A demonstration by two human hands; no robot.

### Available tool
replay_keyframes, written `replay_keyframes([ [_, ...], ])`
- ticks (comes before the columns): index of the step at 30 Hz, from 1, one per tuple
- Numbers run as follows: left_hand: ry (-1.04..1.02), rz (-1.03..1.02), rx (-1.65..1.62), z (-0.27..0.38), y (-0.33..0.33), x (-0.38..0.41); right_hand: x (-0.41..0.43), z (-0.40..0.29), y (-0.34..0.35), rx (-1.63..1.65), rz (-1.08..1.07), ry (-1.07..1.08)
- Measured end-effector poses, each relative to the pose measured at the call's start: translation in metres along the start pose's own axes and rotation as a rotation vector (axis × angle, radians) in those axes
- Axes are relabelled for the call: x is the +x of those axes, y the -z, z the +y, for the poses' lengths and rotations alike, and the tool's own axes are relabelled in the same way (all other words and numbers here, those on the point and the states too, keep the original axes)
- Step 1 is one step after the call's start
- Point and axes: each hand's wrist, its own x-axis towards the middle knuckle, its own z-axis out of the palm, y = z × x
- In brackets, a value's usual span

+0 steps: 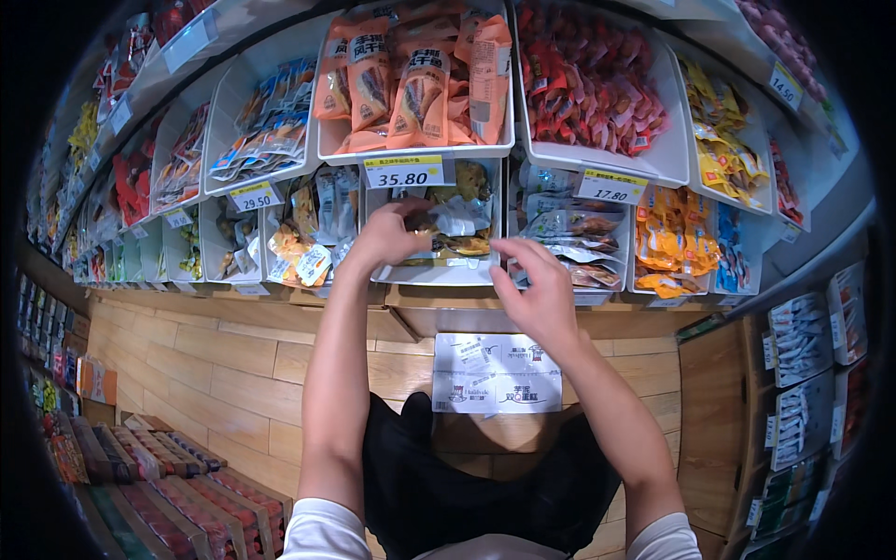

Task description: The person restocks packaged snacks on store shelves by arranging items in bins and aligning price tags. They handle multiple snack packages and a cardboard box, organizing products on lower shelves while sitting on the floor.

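Observation:
My left hand (393,234) reaches into the left side of a white plastic bin (434,274) on the lower shelf row; its fingertips are over the packets, and whether they grip one cannot be told. Inside that bin lie clear and silvery snack packets (458,217). At the bin's right front corner my right hand (535,283) hovers with thumb and fingers apart, holding nothing. Directly above stands a bin of orange snack packets (422,98), with a price tag (406,175) hanging from its front over the lower bin.
Bins of dark snack packets (574,231) and yellow-orange packets (675,234) stand to the right. A white carton (497,374) lies on the wooden floor between my legs. Packaged goods (182,504) are stacked at lower left, and a wooden cabinet (710,427) stands at right.

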Motion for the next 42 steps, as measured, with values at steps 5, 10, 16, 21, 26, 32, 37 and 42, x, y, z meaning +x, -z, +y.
replay_keyframes([
  [5, -0.155, -0.181, -0.001, -0.009, -0.005, -0.020, 0.037, 0.006, -0.023, -0.199, -0.182, 0.105],
  [10, -0.296, -0.087, 0.098, -0.008, -0.013, -0.016, 0.062, 0.031, -0.047, -0.427, -0.440, 0.156],
  [16, -0.351, -0.117, 0.110, -0.027, -0.019, -0.009, 0.092, 0.044, -0.064, -0.509, -0.770, 0.000],
  [21, -0.440, 0.046, 0.255, -0.011, -0.015, -0.016, 0.101, 0.045, -0.063, -0.411, -0.724, -0.018],
  [26, -0.379, 0.476, 0.090, 0.005, -0.014, -0.031, 0.103, 0.034, -0.055, -0.107, -0.446, -0.349],
  [32, 0.291, 0.113, -0.790, 0.020, -0.021, -0.029, 0.071, 0.017, -0.083, 0.812, 0.025, -0.695],
  [37, 0.161, 0.157, -0.870, 0.001, -0.007, -0.025, 0.081, 0.021, -0.070, 1.017, -0.086, -0.795],
  [42, 0.002, 0.217, -0.319, -0.024, 0.003, -0.021, 0.089, 0.037, -0.055, 0.592, 0.024, -0.351],
])
